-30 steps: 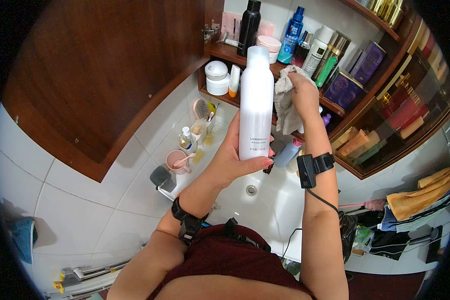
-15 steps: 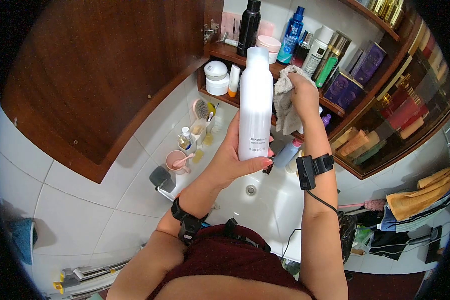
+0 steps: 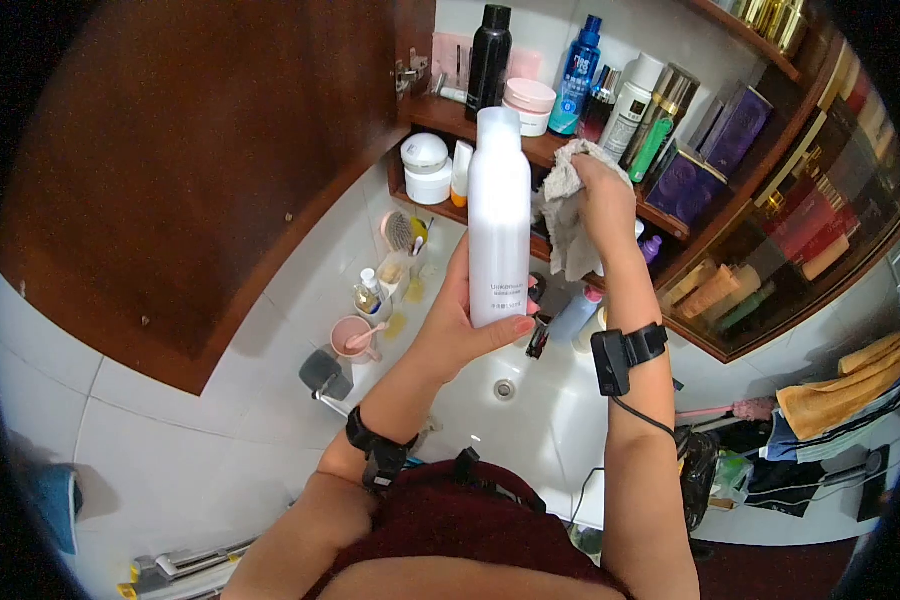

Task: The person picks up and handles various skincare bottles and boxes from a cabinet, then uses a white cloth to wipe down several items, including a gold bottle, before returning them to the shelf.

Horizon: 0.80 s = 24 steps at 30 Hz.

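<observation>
My left hand is wrapped round the lower part of a tall white spray can, held upright above the sink with its label facing me. At the cabinet shelf, my right hand is closed on a crumpled grey-white cloth, which hangs down over the shelf's front. Behind the cloth stand a white bottle and a green tube. A pink-lidded jar sits just beyond the can's cap. The cloth hides some of the lower shelf.
An open brown cabinet door swings out at the left. Below is the white sink. Along its left side are a pink cup, a pump bottle and a hairbrush. Purple boxes stand at the shelf's right end.
The spray can and my left hand have shifted slightly left and down in the view. My right hand keeps hold of the cloth at the shelf, nearly in the same place.
</observation>
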{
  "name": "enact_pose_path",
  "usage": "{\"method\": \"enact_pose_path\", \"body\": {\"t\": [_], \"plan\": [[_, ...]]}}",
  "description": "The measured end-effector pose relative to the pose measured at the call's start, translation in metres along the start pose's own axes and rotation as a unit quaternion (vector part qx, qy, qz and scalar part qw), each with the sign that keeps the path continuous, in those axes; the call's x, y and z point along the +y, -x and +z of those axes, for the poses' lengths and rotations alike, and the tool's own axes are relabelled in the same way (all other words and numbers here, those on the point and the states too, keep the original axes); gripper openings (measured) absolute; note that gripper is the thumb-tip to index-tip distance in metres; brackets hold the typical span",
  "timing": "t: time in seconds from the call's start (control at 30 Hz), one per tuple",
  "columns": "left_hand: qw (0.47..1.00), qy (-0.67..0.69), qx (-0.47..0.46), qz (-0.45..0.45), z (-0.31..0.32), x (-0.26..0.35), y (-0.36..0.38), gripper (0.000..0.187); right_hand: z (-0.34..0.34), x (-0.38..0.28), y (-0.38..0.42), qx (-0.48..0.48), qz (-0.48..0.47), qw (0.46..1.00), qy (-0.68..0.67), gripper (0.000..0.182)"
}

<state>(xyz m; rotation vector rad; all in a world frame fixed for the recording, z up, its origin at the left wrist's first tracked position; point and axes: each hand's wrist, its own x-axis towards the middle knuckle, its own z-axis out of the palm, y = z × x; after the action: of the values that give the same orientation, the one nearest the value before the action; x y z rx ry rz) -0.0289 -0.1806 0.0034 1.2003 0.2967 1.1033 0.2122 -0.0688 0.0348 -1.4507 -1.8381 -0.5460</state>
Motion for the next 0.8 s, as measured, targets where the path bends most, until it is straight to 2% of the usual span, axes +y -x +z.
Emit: {"method": "enact_pose_path", "body": {"t": [0.1, 0.2, 0.23, 0.33, 0.43, 0.53, 0.67, 0.8], "plan": [[0.995, -0.012, 0.060, 0.079, -0.011, -0.015, -0.012, 0.078, 0.001, 0.000, 0.000, 0.016, -0.008, 1.000, -0.003, 0.042], [0.958, -0.223, 0.116, 0.135, -0.038, -0.016, -0.031, 0.074, 0.001, -0.001, 0.000, 0.008, 0.002, 1.000, 0.001, 0.042], [0.941, -0.256, 0.156, 0.160, -0.043, -0.015, -0.038, 0.068, 0.000, -0.003, 0.000, 0.010, -0.001, 1.000, 0.002, 0.042], [0.910, -0.287, 0.225, 0.199, -0.061, 0.002, -0.072, 0.066, -0.004, -0.006, -0.001, -0.003, 0.006, 1.000, -0.002, 0.043], [0.826, -0.407, 0.267, 0.284, -0.088, 0.009, -0.117, 0.065, 0.000, -0.002, 0.001, 0.016, -0.004, 1.000, -0.001, 0.041], [0.781, -0.451, 0.275, 0.333, -0.102, 0.011, -0.158, 0.063, 0.000, -0.003, 0.002, 0.024, -0.005, 1.000, -0.004, 0.039], [0.730, -0.509, 0.286, 0.355, -0.116, -0.002, -0.198, 0.060, 0.002, -0.002, 0.002, 0.029, -0.008, 1.000, 0.000, 0.041], [0.729, -0.503, 0.307, 0.348, -0.119, -0.007, -0.218, 0.057, 0.002, 0.000, 0.001, 0.030, -0.020, 0.999, 0.014, 0.031]]}}
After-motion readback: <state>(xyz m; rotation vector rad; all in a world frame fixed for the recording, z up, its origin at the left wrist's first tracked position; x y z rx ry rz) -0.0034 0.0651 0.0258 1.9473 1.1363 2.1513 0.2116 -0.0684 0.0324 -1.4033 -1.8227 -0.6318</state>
